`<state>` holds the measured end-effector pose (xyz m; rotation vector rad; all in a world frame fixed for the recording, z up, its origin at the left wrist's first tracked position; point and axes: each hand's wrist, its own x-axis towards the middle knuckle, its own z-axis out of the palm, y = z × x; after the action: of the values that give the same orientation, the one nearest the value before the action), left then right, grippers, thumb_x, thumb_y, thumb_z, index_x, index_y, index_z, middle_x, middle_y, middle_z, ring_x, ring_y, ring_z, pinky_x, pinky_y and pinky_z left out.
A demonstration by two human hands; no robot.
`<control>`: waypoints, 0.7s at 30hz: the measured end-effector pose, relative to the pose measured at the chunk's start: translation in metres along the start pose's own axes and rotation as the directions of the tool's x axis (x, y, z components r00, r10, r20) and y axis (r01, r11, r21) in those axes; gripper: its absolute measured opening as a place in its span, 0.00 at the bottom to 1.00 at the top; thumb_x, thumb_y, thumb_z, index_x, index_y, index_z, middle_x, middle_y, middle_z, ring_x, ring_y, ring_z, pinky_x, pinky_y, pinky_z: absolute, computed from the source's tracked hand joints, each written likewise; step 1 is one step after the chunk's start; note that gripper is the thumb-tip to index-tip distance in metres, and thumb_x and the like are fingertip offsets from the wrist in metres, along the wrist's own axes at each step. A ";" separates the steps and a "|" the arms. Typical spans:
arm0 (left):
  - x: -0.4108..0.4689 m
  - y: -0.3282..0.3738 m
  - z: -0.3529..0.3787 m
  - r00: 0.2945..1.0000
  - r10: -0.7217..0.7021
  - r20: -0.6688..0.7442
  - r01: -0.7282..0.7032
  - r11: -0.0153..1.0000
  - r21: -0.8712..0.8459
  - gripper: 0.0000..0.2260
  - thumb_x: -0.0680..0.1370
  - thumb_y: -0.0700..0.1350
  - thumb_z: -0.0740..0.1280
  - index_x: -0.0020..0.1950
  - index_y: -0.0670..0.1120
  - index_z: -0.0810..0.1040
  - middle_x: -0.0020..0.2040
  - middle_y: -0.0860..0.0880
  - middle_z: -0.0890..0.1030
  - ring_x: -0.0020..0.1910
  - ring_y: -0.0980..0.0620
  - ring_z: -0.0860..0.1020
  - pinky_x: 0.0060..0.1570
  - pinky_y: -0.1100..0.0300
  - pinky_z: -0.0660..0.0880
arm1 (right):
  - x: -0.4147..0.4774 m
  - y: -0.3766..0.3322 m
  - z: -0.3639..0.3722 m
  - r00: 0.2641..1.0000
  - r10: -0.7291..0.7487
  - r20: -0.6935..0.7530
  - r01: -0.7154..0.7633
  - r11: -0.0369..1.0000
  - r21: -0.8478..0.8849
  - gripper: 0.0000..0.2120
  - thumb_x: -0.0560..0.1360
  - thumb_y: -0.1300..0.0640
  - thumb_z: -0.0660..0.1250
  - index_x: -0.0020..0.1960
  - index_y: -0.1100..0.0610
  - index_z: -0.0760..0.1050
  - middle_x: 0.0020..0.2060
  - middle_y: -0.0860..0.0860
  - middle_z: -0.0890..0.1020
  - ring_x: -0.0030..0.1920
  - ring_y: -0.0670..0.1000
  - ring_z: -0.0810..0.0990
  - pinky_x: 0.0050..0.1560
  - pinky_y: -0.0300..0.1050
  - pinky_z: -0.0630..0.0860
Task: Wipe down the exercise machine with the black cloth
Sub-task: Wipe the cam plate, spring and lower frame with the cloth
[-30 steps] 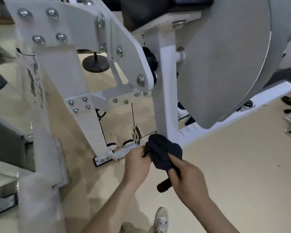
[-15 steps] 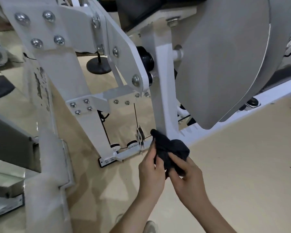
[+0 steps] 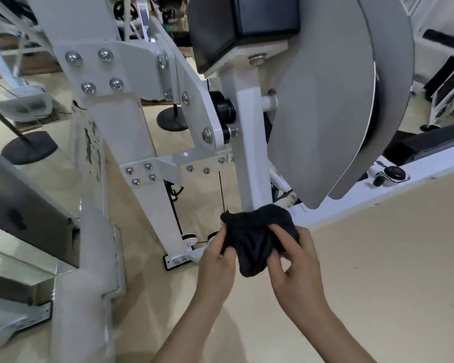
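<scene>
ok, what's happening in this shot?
A person is cleaning a white machine. Both hands grip a bunched black cloth: left hand on its left side, right hand on its right. The cloth sits at the foot of the upright post, below the grey cover; whether it touches the post is unclear.

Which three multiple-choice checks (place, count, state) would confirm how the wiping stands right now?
1. Where is the black cloth?
A at the foot of the white post; B flat on the floor; C over the grey cover.
2. How many bolts are on the upper left plate?
A two; B four; C six.
3. Which side holds the cloth?
A left only; B right only; C both.

Answers:
1 A, it is bunched at the post's base.
2 B, four bolt heads sit in two rows.
3 C, the left hand and the right hand each pinch it.
</scene>
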<state>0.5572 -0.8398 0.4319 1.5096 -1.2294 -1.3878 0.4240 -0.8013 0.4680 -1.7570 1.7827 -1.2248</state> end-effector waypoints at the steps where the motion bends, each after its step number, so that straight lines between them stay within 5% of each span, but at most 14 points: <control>1: 0.002 0.011 0.005 1.000 0.008 0.030 -0.005 0.995 -0.098 0.17 0.76 0.39 0.58 0.60 0.52 0.77 0.46 0.48 0.80 0.45 0.51 0.76 0.48 0.54 0.74 | 0.006 -0.002 0.003 0.999 -0.043 0.027 0.045 0.997 -0.067 0.24 0.74 0.61 0.63 0.69 0.46 0.70 0.61 0.45 0.70 0.56 0.45 0.75 0.55 0.34 0.72; 3: -0.001 0.017 0.023 0.998 0.059 0.021 -0.057 0.995 -0.082 0.13 0.75 0.44 0.59 0.58 0.47 0.76 0.51 0.43 0.80 0.53 0.45 0.77 0.55 0.50 0.74 | 0.007 0.002 0.011 0.988 -0.123 0.097 0.147 0.946 -0.290 0.30 0.74 0.61 0.65 0.74 0.53 0.63 0.69 0.54 0.67 0.65 0.53 0.70 0.60 0.43 0.73; 5: -0.006 0.010 0.034 0.990 0.133 -0.040 -0.123 0.975 0.185 0.09 0.78 0.41 0.59 0.56 0.44 0.75 0.52 0.43 0.79 0.52 0.43 0.77 0.49 0.59 0.71 | -0.005 0.014 0.016 0.978 -0.150 0.145 0.197 0.896 -0.399 0.36 0.69 0.67 0.69 0.74 0.54 0.62 0.70 0.55 0.67 0.65 0.57 0.71 0.53 0.46 0.78; 8: -0.014 0.021 0.020 0.949 0.302 -0.090 -0.216 0.832 0.511 0.07 0.79 0.40 0.59 0.52 0.44 0.76 0.45 0.45 0.80 0.44 0.44 0.76 0.40 0.60 0.65 | -0.019 0.024 0.008 0.984 -0.064 0.168 0.114 0.945 -0.306 0.42 0.62 0.72 0.72 0.70 0.46 0.65 0.58 0.48 0.73 0.41 0.46 0.78 0.30 0.39 0.75; 10: -0.019 0.033 0.008 0.946 0.320 -0.051 -0.236 0.787 0.570 0.06 0.76 0.43 0.61 0.47 0.48 0.77 0.37 0.48 0.80 0.35 0.48 0.73 0.35 0.59 0.65 | -0.013 0.011 0.002 0.995 -0.021 0.096 0.043 0.970 -0.241 0.35 0.64 0.68 0.74 0.62 0.39 0.69 0.48 0.44 0.74 0.37 0.43 0.75 0.31 0.37 0.71; 13: -0.034 0.058 -0.018 0.960 0.247 -0.129 -0.223 0.959 0.175 0.05 0.71 0.50 0.65 0.43 0.54 0.80 0.32 0.50 0.81 0.34 0.47 0.77 0.38 0.54 0.77 | 0.010 -0.041 -0.011 0.969 -0.244 -0.034 0.233 0.951 -0.202 0.23 0.68 0.62 0.68 0.59 0.44 0.75 0.52 0.44 0.74 0.41 0.42 0.75 0.39 0.32 0.72; 15: -0.030 0.084 -0.041 0.932 0.274 -0.236 -0.302 0.949 -0.091 0.04 0.71 0.51 0.67 0.43 0.57 0.81 0.35 0.49 0.82 0.36 0.45 0.79 0.41 0.50 0.78 | 0.034 -0.084 -0.018 0.897 -0.437 -0.063 0.414 0.883 -0.223 0.21 0.71 0.63 0.65 0.63 0.54 0.77 0.60 0.51 0.74 0.52 0.47 0.76 0.50 0.32 0.72; 17: -0.014 0.104 -0.062 0.892 0.344 -0.292 -0.387 0.917 -0.101 0.05 0.76 0.48 0.66 0.43 0.57 0.79 0.36 0.50 0.80 0.36 0.48 0.76 0.38 0.54 0.74 | 0.060 -0.122 -0.017 0.837 -0.547 0.008 0.511 0.777 -0.367 0.21 0.72 0.61 0.66 0.65 0.60 0.76 0.65 0.57 0.73 0.59 0.57 0.75 0.60 0.43 0.72; 21: 0.018 0.128 -0.084 0.915 0.402 -0.019 -0.396 0.893 -0.214 0.12 0.81 0.44 0.60 0.56 0.61 0.74 0.53 0.58 0.81 0.55 0.55 0.78 0.56 0.56 0.75 | 0.105 -0.152 0.007 0.859 -0.477 0.187 0.454 0.538 -0.710 0.19 0.77 0.51 0.61 0.64 0.58 0.77 0.72 0.56 0.69 0.74 0.61 0.64 0.70 0.60 0.64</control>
<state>0.6177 -0.8992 0.5610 1.0213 -1.2750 -1.2184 0.5078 -0.8798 0.6133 -2.8458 2.0660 -0.6714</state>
